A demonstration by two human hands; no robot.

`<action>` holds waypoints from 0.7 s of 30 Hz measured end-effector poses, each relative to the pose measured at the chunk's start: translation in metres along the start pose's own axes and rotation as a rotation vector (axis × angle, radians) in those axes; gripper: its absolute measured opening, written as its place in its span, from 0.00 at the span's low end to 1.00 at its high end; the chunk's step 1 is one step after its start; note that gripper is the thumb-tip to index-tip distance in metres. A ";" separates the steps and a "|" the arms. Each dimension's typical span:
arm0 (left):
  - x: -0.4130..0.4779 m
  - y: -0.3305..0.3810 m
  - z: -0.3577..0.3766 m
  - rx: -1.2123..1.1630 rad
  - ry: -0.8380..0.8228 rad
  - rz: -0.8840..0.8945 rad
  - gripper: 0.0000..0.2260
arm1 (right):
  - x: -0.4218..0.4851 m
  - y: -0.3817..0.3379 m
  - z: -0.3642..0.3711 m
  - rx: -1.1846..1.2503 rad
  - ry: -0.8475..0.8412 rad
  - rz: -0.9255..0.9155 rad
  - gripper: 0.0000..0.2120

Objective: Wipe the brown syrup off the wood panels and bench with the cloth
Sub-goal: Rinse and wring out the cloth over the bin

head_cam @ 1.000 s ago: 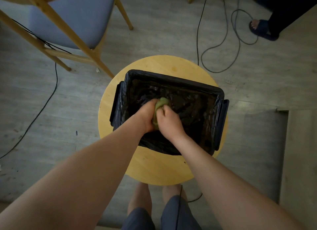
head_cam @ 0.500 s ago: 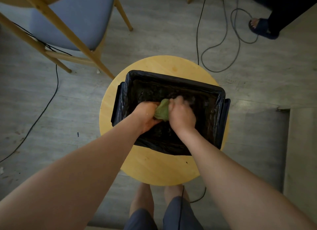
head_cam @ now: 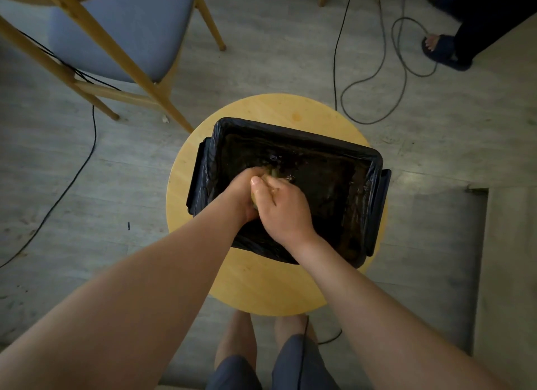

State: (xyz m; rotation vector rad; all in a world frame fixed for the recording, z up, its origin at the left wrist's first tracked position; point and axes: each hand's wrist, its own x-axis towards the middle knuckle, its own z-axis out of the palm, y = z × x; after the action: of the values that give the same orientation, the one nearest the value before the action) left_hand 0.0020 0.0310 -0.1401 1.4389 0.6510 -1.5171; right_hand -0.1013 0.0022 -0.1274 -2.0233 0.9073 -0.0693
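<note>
Both grips are clenched round the cloth [head_cam: 274, 173] over a black tub [head_cam: 290, 132]. The left grip [head_cam: 244, 195] is curled on its near side and the right grip [head_cam: 283, 206] wraps over the top, with the thumb laid forward. Knuckles and fingers hide nearly all of the cloth. Only a small, wet, yellow-green wad shows beyond the fingertips, and a sliver shows between the two palms.

The tub is lined with a black plastic bag [head_cam: 374, 168] folded over its rim. Dark liquid [head_cam: 334, 192] lies in the bottom, and wet glints show just beyond the fingers. The tub stands on a round, pale wood desk [head_cam: 261, 288], which has a faint brownish spot [head_cam: 296, 116] on its far side, just beyond the tub.

On the grey board floor [head_cam: 436, 157] to the far left stands a wooden chair [head_cam: 125, 26] with a grey-blue seat. A thin black cable [head_cam: 87, 157] trails under it. More cables [head_cam: 401, 70] loop at the far right, near another person's foot [head_cam: 441, 49] in a dark slipper. The wearer's own bare legs [head_cam: 235, 340] show under the desk's near edge.
</note>
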 end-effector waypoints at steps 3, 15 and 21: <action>-0.003 -0.001 0.009 -0.201 0.131 0.074 0.14 | 0.008 0.004 0.004 -0.136 0.074 -0.035 0.25; -0.005 0.006 -0.004 -0.047 0.084 0.145 0.09 | 0.025 0.038 -0.036 -0.022 -0.108 0.516 0.25; 0.006 0.010 -0.009 0.361 0.008 0.216 0.16 | 0.019 0.053 -0.043 -0.200 -0.172 0.157 0.12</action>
State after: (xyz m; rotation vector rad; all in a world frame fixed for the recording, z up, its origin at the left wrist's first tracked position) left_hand 0.0162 0.0328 -0.1454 1.7240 0.2201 -1.5068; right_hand -0.1334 -0.0575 -0.1466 -2.0949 0.9914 0.2882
